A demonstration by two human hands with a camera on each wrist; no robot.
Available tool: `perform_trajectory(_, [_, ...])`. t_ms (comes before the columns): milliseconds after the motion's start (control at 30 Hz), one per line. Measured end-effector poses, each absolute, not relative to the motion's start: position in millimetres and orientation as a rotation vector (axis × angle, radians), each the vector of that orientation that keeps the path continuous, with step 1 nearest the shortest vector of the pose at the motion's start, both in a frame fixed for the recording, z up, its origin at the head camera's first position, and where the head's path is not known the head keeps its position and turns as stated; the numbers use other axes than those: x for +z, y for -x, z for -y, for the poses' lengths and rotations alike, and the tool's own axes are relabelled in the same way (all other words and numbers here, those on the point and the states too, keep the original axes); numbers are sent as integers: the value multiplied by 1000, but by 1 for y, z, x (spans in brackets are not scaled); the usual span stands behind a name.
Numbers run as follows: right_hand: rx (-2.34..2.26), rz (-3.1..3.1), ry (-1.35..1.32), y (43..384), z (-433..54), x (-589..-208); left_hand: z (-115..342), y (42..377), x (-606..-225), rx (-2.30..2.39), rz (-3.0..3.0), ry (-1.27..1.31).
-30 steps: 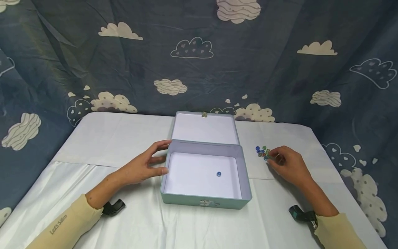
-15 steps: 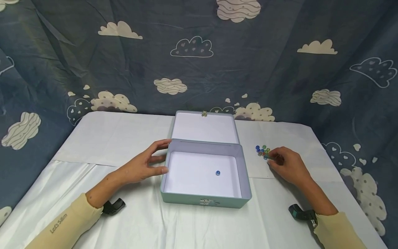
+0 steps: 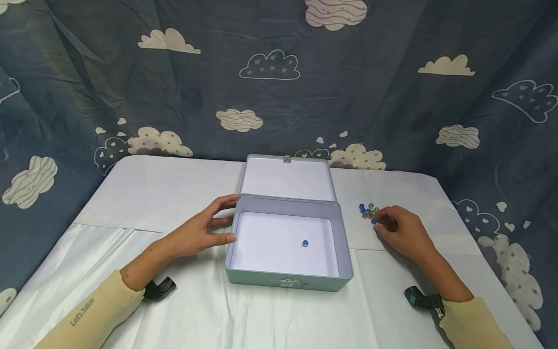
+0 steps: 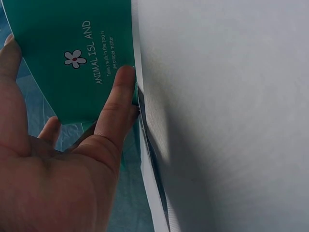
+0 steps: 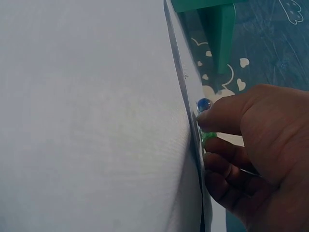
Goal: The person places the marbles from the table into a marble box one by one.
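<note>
An open green tin box [image 3: 289, 284] with a pale inside stands mid-table, its lid [image 3: 287, 178] folded back. One blue marble [image 3: 305, 243] lies on its floor. My left hand [image 3: 198, 231] rests against the box's left side, thumb and fingers spread; in the left wrist view the straight thumb [image 4: 116, 104] touches the printed green wall. Right of the box, my right hand [image 3: 403, 230] reaches down at a cluster of marbles [image 3: 368, 211], its fingers bent. In the right wrist view, a blue marble [image 5: 204, 104] and a green one [image 5: 209, 136] show by the thumb and forefinger; whether any is pinched is unclear.
White cloth [image 3: 183, 310] covers the table, with creases and a seam across it. A dark curtain [image 3: 279, 102] with cloud prints hangs behind and at both sides. Black wrist cameras [image 3: 160, 290] are strapped to both wrists.
The blue marble in the box has shifted very slightly left. My right hand's fingers have moved a little at the edge of the marble cluster. The left hand stays on the box.
</note>
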State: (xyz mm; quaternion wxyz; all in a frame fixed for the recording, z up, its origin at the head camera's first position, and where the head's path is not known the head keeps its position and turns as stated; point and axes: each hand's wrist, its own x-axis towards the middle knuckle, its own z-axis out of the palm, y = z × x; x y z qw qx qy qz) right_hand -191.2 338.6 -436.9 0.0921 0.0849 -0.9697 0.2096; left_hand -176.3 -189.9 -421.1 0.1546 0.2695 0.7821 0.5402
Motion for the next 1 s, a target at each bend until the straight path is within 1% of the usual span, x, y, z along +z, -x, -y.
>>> perform_trajectory(300, [636,2855,-318,192,-339,-439,191,177,-421,1553,-2230,-786])
perform_trajectory(667, [650,2879,-268,191,-337,-439,190,177,-420,1563,-2223,-793])
perform_trajectory(1000, [662,2831,-303,188,-329,-430,190,178,-423,1572,-2219,-790])
